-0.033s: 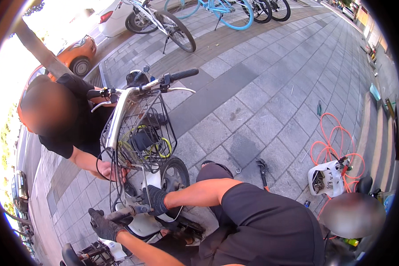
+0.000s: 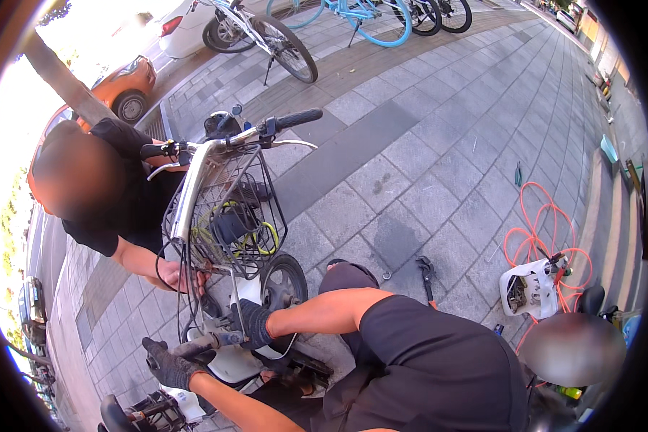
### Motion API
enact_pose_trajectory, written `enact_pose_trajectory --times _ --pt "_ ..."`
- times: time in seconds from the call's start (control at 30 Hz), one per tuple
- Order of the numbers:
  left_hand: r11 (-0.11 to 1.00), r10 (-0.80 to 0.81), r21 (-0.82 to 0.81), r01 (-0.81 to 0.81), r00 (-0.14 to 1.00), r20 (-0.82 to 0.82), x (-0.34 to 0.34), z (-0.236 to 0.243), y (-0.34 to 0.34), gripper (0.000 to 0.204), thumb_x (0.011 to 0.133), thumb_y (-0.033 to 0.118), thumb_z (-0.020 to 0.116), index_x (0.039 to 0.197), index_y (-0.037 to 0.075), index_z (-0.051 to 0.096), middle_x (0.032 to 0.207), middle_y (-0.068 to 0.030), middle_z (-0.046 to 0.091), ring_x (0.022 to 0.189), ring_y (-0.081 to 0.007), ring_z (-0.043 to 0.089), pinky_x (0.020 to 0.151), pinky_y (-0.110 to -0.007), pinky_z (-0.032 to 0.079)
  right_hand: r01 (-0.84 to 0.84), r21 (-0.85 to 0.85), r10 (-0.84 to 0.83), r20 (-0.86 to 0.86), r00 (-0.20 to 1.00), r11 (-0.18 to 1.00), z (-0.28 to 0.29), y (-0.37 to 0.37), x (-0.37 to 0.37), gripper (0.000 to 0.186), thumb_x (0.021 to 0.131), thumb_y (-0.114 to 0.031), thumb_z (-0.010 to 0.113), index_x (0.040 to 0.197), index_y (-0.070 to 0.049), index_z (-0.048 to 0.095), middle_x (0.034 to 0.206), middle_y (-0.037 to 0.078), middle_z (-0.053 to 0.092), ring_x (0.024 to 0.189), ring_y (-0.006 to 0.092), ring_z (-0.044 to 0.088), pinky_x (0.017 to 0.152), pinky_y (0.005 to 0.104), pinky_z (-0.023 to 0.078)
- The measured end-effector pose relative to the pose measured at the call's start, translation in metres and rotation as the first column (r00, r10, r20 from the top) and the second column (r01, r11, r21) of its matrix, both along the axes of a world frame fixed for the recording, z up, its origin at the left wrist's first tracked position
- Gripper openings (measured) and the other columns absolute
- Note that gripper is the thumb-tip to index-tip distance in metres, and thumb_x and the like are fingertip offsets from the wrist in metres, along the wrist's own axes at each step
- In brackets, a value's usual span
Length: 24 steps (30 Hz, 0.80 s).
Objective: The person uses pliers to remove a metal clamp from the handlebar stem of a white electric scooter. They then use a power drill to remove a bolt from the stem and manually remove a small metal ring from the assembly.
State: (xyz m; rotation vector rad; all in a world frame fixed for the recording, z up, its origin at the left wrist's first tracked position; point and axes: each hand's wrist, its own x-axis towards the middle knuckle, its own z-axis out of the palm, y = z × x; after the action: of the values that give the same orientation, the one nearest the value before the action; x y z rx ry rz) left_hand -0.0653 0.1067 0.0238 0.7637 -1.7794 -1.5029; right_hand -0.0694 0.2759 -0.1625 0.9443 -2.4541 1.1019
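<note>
My gloved left hand (image 2: 167,363) is closed at the end of a grey metal tube (image 2: 193,348) on the bicycle, at lower left. Right of it, my gloved right hand (image 2: 253,322) grips the bicycle's metal frame near the front wheel (image 2: 284,281). Above my hands sit a black wire basket (image 2: 255,180) holding a dark object with a yellow-green cord (image 2: 268,237), and the handlebar (image 2: 295,119). A person in black (image 2: 122,223) crouches at the left, with a hand (image 2: 173,277) at the cables below the basket.
An adjustable wrench (image 2: 426,277), pliers (image 2: 518,174), a white container (image 2: 520,294) and orange hose (image 2: 540,201) lie at right beside steps (image 2: 601,216). Parked bicycles (image 2: 288,47) and an orange car (image 2: 122,90) stand behind. Another saddle (image 2: 115,412) is at lower left; a blurred round shape (image 2: 570,349) at lower right.
</note>
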Motion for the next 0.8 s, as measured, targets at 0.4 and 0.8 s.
enact_pose_trajectory --times 0.4,0.8 --pt "0.817 -0.576 -0.119 0.565 0.809 -0.116 0.004 -0.015 -0.069 0.037 0.098 0.037 0.072 0.102 0.0 0.069 0.096 -0.0112 0.069 0.093 -0.0219 0.065 0.089 -0.039 0.052 -0.024 0.023 0.024 -0.005 1.0 0.999 -0.002 -0.01 0.001 0.029 0.066 -0.04 0.073 0.076 -0.013 0.067 0.079 0.015 0.065 0.079 0.0414 0.062 0.068 0.0532 0.044" --pt "0.354 -0.935 -0.229 0.907 0.337 -0.112 -0.015 -0.005 -0.087 0.047 0.093 0.046 0.076 0.108 0.003 0.063 0.107 -0.0131 0.065 0.098 -0.0271 0.066 0.093 -0.044 0.053 -0.034 -0.038 0.034 -0.011 0.999 0.999 -0.011 -0.012 -0.005 0.035 0.064 -0.041 0.076 0.083 -0.013 0.068 0.082 0.014 0.066 0.08 0.042 0.062 0.071 0.0533 0.046"
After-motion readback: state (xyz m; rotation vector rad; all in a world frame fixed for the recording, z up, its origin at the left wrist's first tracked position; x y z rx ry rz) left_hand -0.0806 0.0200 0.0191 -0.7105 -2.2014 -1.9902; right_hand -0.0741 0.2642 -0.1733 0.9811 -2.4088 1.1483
